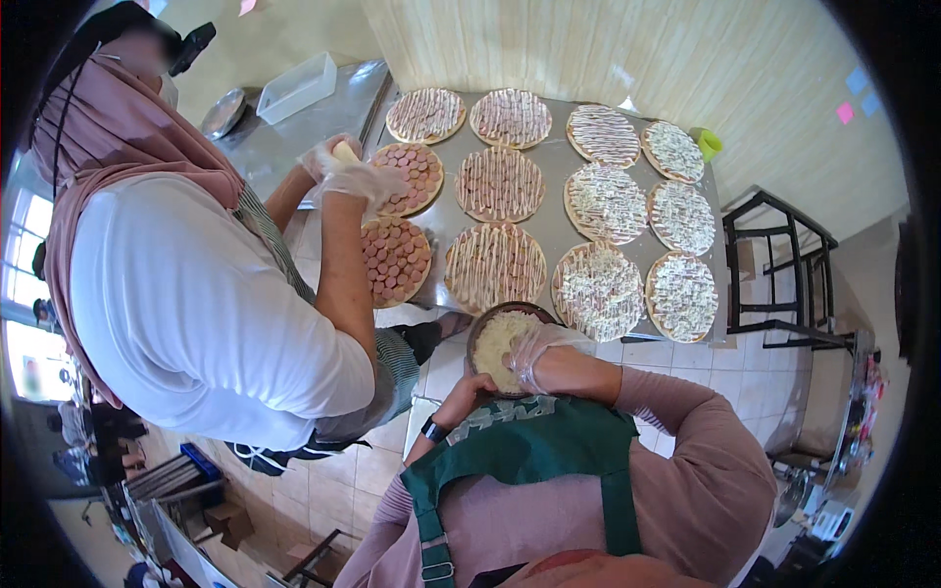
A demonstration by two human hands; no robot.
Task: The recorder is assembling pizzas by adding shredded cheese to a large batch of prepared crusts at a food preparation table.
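My left hand is bare, with a dark watch on its wrist, and grips the near left side of a round brown bowl. White grated cheese fills the bowl, which I hold against my green apron at the table's front edge. Reaching in from the right, my right hand wears a clear plastic glove, and its fingers curl into the cheese, their tips partly buried. Just beyond the bowl lies a pizza striped with pale sauce. To its right is another pizza strewn with white shreds.
Several more pizzas cover the metal table; those at left carry sliced sausage rounds. At my left a co-worker in a white shirt holds something pale in gloved hands over one. Black stools stand right; a clear bin sits back left.
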